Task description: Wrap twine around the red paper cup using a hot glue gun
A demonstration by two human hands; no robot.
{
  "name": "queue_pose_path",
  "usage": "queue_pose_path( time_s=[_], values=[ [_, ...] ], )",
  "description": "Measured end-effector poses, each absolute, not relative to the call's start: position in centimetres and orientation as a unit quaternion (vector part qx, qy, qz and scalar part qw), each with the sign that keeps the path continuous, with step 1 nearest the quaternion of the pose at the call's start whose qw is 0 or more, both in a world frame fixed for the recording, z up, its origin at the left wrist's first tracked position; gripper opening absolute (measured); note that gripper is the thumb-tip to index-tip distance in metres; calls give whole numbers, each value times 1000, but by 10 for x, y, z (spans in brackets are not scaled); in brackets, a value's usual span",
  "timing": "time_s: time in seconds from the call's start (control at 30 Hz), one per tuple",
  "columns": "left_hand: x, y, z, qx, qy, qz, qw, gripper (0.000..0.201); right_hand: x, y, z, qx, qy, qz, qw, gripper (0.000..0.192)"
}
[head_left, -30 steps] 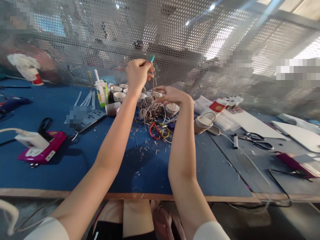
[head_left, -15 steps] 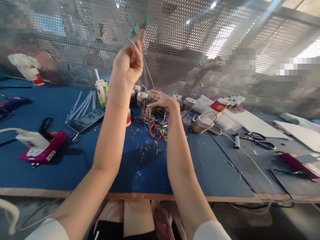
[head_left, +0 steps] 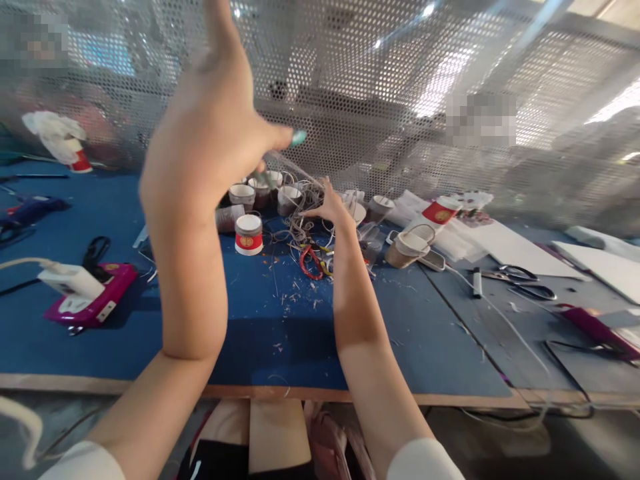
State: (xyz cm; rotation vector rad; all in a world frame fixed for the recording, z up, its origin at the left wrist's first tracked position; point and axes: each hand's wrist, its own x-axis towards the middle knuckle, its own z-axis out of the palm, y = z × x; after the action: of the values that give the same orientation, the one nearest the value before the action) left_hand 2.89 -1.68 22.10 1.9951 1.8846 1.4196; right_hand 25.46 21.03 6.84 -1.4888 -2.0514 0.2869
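Over blue table (head_left: 280, 333) | left hand (head_left: 210, 133) pinches cord (head_left: 295, 175) | right hand (head_left: 327, 208) grips cord tangle (head_left: 300, 230) | labels unreadable

Small white paper cups (head_left: 249, 233) and tangled grey cord (head_left: 300, 223) crowded the far side, while the near blue tabletop (head_left: 280, 347) lay open.

No lettering is legible; the red band on the paper cup (head_left: 249, 235) bears only a small gold emblem
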Motion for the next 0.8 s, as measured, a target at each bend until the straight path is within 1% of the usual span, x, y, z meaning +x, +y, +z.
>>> queue_pose_path(
  time_s=[0.07, 0.13, 0.17, 0.2, 0.27, 0.33, 0.4, 0.43, 0.5, 0.53, 0.63, 0.7, 0.8],
  values=[
    [19, -16, 221, 664, 672, 327, -10, 79, 256, 213, 67, -560, -771, 92, 288, 137],
    [8, -10, 223, 690, 685, 235, 19, 46, 256, 214, 65, -572, -766, 71, 285, 134],
    [2, -6, 224, 715, 665, 214, 38, 35, 256, 214, 64, -577, -763, 61, 285, 132],
    [-3, -1, 224, 744, 632, 209, 59, 28, 257, 215, 62, -580, -761, 53, 287, 131],
    [-14, 8, 223, 804, 534, 234, 114, 21, 259, 215, 61, -580, -759, 44, 293, 127],
    [-24, 20, 217, 830, 434, 295, 188, 16, 262, 215, 60, -574, -762, 42, 297, 124],
    [-31, 35, 208, 812, 381, 364, 251, 9, 265, 215, 60, -561, -771, 46, 299, 122],
    [-33, 43, 203, 801, 365, 390, 270, 9, 267, 215, 61, -554, -776, 50, 297, 121],
    [-37, 61, 193, 770, 351, 443, 294, 18, 269, 216, 61, -550, -780, 60, 292, 119],
    [-38, 69, 188, 749, 348, 479, 297, 20, 270, 216, 61, -553, -779, 64, 289, 116],
    [-36, 84, 181, 684, 342, 572, 296, 19, 273, 215, 62, -567, -770, 63, 285, 112],
    [-31, 88, 180, 645, 329, 609, 322, 21, 274, 213, 62, -570, -771, 58, 279, 113],
    [-18, 91, 183, 579, 328, 643, 379, 30, 271, 210, 65, -574, -774, 54, 262, 120]
  ],
)
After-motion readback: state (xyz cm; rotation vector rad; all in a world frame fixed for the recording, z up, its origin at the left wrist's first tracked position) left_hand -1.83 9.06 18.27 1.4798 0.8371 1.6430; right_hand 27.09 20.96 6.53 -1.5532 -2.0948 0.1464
